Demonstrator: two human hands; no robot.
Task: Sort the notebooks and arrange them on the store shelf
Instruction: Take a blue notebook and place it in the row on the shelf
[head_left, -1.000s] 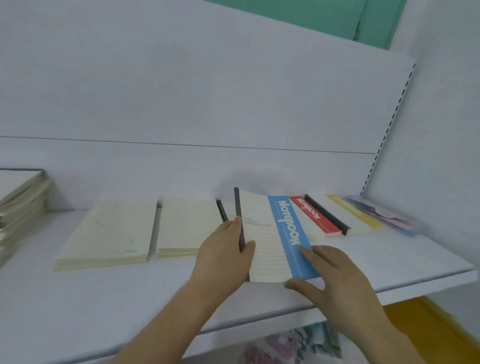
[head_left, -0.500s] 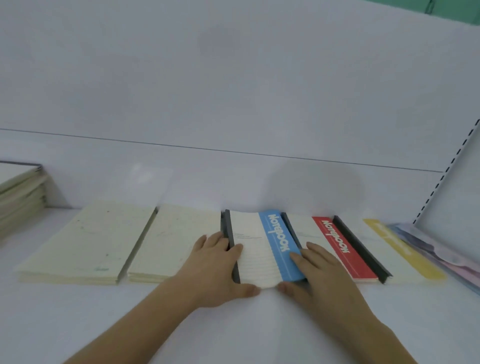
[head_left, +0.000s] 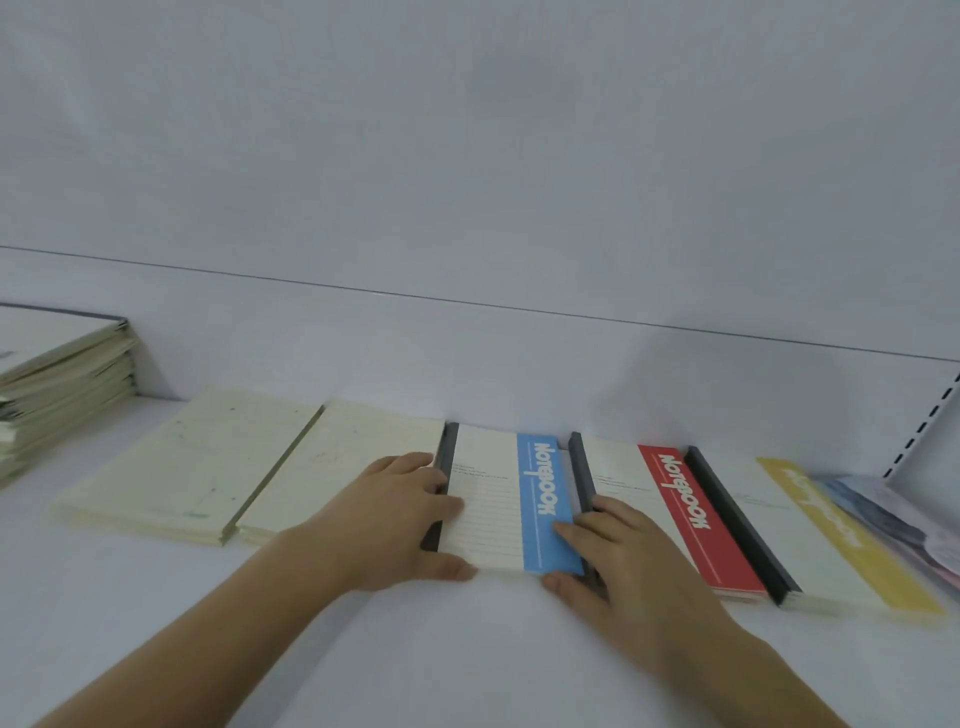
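I see the blue-striped notebook (head_left: 498, 504) lying flat on the white shelf (head_left: 156, 613), at the centre of my view. Its cover is cream with faint ruled lines, a dark grey spine along its left edge and a blue band on its right side printed "Notebook" in white.

The left hand (head_left: 384, 525) comes in from 7 o'clock, palm down, and lies across the notebook's left edge. Its fingers are straight and close together, pressing on the grey spine and the cream cover, while the thumb reaches along the near edge toward the notebook's bottom margin. The right hand (head_left: 623, 566) enters from 5 o'clock, also palm down, its fingers fairly straight and slightly spread; 1 fingertip touches the blue band, the thumb sits at the near right corner. So the notebook lies between the 2 hands, framed at 9 o'clock and 3 o'clock, neither hand wrapped around it.

At 3 o'clock of it, just beside, lies the red-striped notebook (head_left: 670, 509), partly under the right hand, then a yellow-striped notebook (head_left: 831, 535). At 9 o'clock sit 2 plain cream pads (head_left: 218, 467), and a taller stack of notebooks (head_left: 57, 374) stands at the far left.
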